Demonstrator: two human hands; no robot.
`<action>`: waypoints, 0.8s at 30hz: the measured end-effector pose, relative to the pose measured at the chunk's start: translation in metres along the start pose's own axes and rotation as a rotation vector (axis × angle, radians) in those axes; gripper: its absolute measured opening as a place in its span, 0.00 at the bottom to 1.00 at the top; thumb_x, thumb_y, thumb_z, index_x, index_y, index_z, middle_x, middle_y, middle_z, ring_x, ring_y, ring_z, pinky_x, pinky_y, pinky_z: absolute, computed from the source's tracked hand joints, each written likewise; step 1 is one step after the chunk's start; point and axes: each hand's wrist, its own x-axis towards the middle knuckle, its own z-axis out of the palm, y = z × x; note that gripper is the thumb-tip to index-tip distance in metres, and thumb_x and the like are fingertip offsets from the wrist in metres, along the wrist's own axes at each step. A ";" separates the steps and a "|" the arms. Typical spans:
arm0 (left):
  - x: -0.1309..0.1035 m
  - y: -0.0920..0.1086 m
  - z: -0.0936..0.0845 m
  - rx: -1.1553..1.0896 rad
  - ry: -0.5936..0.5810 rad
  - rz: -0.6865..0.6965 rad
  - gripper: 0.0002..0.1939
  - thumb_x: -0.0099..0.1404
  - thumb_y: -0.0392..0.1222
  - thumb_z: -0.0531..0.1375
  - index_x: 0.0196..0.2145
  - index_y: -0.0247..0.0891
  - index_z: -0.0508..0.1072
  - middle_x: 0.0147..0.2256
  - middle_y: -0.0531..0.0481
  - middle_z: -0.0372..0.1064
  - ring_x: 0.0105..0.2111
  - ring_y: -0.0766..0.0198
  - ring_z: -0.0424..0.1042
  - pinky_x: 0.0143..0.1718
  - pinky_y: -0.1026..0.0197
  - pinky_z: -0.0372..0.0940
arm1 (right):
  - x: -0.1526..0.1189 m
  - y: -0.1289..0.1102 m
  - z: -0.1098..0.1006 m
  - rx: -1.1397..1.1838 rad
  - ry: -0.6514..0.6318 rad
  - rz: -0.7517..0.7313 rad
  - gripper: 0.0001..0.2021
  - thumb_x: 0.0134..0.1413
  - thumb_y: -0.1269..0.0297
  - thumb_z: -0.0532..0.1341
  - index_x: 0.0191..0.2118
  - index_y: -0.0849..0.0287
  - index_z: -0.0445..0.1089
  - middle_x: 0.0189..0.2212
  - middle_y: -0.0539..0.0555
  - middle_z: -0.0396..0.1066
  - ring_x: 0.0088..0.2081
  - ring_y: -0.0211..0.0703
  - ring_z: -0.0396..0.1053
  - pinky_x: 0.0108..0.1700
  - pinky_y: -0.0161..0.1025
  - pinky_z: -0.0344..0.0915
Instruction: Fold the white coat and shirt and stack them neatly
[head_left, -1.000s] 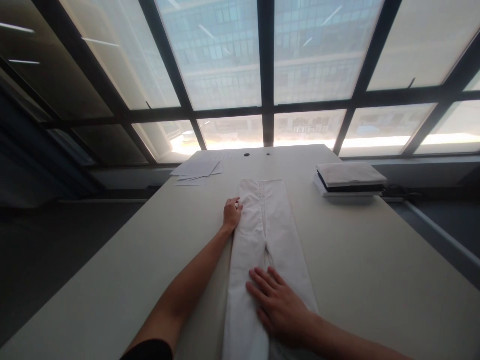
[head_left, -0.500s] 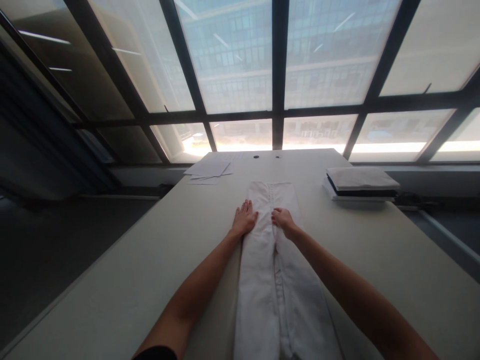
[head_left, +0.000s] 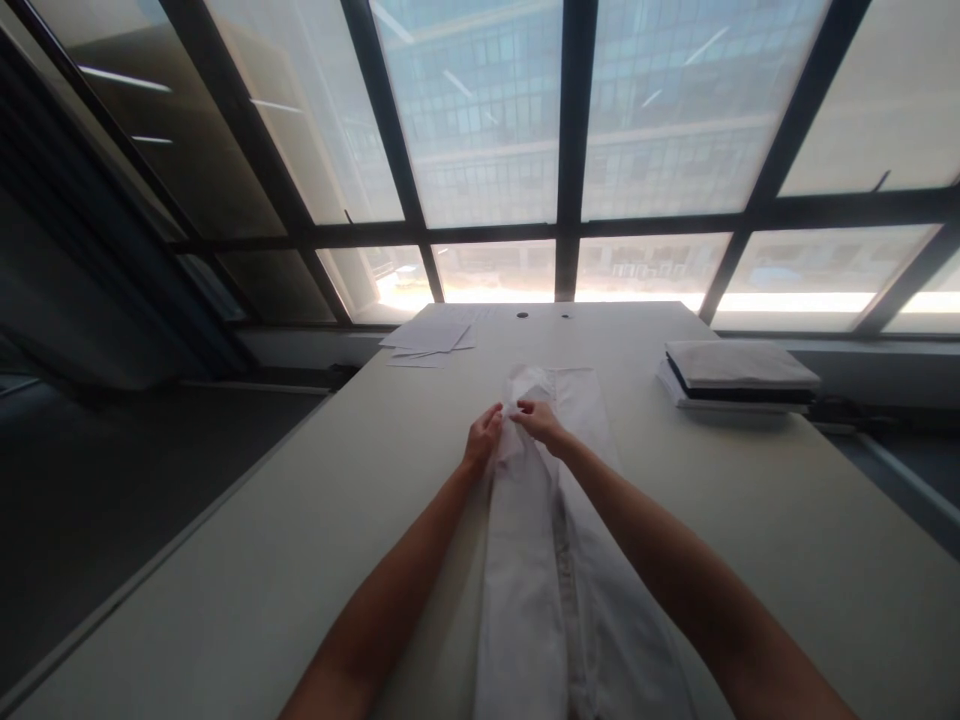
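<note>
A long piece of white cloth (head_left: 525, 560), like a garment with a seam down its middle, lies lengthwise on the white table (head_left: 360, 520). My left hand (head_left: 484, 437) is closed on the cloth's left edge near its far end. Just to the right, my right hand (head_left: 537, 420) pinches the same cloth, its fingertips close to those of my left hand. Between the two hands the fabric is bunched and slightly raised. Part of the cloth's near end runs out of view at the bottom.
Loose white papers (head_left: 431, 334) lie at the table's far left. A stack of folded white and black cloth (head_left: 739, 368) sits at the far right. Behind the table stand large windows (head_left: 495, 150) with dark frames, and a dark curtain (head_left: 90, 240) hangs at left.
My right hand has moved left from the middle seam toward my left hand. My left hand was flat and has closed on the cloth's edge. The far left part of the cloth is now bunched.
</note>
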 end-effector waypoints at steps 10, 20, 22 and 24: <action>0.008 0.009 -0.026 -0.292 -0.007 -0.314 0.16 0.61 0.47 0.66 0.40 0.32 0.75 0.41 0.37 0.76 0.41 0.55 0.76 0.39 0.56 0.73 | -0.018 0.003 0.049 -0.118 -0.289 -0.200 0.11 0.57 0.64 0.56 0.35 0.61 0.75 0.29 0.50 0.74 0.33 0.40 0.70 0.39 0.35 0.66; 0.008 -0.004 0.010 0.075 0.096 -0.061 0.26 0.46 0.37 0.73 0.45 0.32 0.75 0.28 0.50 0.72 0.25 0.66 0.69 0.28 0.65 0.64 | 0.008 0.032 -0.005 -0.586 0.234 0.032 0.22 0.47 0.76 0.60 0.51 0.70 0.73 0.52 0.71 0.71 0.58 0.58 0.65 0.60 0.46 0.57; 0.007 -0.004 0.010 0.060 0.096 -0.051 0.25 0.51 0.39 0.69 0.47 0.32 0.74 0.28 0.51 0.70 0.25 0.66 0.68 0.27 0.65 0.63 | 0.017 0.032 -0.005 -0.607 0.213 0.028 0.22 0.47 0.74 0.61 0.51 0.70 0.73 0.53 0.72 0.70 0.58 0.58 0.65 0.60 0.46 0.57; 0.006 -0.004 0.006 0.004 0.136 -0.047 0.26 0.55 0.43 0.66 0.51 0.33 0.71 0.29 0.51 0.70 0.26 0.66 0.68 0.27 0.65 0.63 | 0.027 0.031 -0.005 -0.602 0.186 0.031 0.21 0.47 0.73 0.62 0.50 0.69 0.73 0.51 0.69 0.72 0.55 0.56 0.67 0.57 0.44 0.59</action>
